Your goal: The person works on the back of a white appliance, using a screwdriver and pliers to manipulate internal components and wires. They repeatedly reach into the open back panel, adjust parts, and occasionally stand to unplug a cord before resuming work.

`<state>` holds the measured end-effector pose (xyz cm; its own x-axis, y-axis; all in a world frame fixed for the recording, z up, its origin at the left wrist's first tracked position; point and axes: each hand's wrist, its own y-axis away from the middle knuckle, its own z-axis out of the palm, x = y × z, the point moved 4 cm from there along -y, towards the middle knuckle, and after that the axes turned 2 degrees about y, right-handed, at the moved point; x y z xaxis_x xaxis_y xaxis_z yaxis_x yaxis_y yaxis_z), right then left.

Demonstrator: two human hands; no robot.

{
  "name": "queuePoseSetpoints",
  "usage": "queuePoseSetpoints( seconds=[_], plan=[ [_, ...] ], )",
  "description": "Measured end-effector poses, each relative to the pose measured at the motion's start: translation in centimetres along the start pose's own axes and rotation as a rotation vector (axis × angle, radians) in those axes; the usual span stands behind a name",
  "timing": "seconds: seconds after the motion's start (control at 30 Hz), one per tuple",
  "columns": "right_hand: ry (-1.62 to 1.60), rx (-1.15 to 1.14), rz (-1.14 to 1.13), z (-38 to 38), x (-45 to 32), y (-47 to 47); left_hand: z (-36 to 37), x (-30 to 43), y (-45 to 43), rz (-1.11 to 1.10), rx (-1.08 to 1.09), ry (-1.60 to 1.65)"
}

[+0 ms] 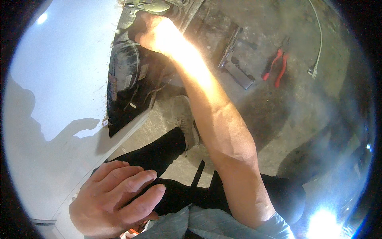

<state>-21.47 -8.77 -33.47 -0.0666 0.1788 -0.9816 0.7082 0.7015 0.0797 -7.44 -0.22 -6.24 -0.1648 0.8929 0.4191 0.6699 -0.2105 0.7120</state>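
My right hand (156, 33) reaches into the open compartment of a white-panelled appliance (65, 59). Strong light washes out its back, and its fingertips are hidden, so any grip there is unclear. Just below it in the compartment sits a dark rounded component (124, 67), which bears labels and has thin tubing or wires around it. Pale ribbed parts (128, 15) show beyond the fingers. My left hand (110, 197) is palm down near my leg, fingers loosely bent and partly apart, with no object visible in it. Its underside is hidden.
On the concrete floor to the right lie pliers with red handles (280, 68), a metal bracket (240, 74) and a narrow metal strip (230, 47). A white cable (320, 38) ends in a plug (312, 71). A bright lamp (325, 227) glares at lower right. My shoe (188, 128) is beside the appliance.
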Motion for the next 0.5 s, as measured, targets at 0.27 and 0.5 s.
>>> queuePoseSetpoints(
  seconds=[0.27,0.5],
  plan=[
    [0.035,0.005,0.023,0.06,0.27,-0.26,0.29,-0.03,0.08,0.029,0.037,-0.031],
    [-0.009,0.003,-0.012,0.09,0.46,-0.48,0.12,0.47,-0.18,0.007,0.047,-0.046]
  ],
)
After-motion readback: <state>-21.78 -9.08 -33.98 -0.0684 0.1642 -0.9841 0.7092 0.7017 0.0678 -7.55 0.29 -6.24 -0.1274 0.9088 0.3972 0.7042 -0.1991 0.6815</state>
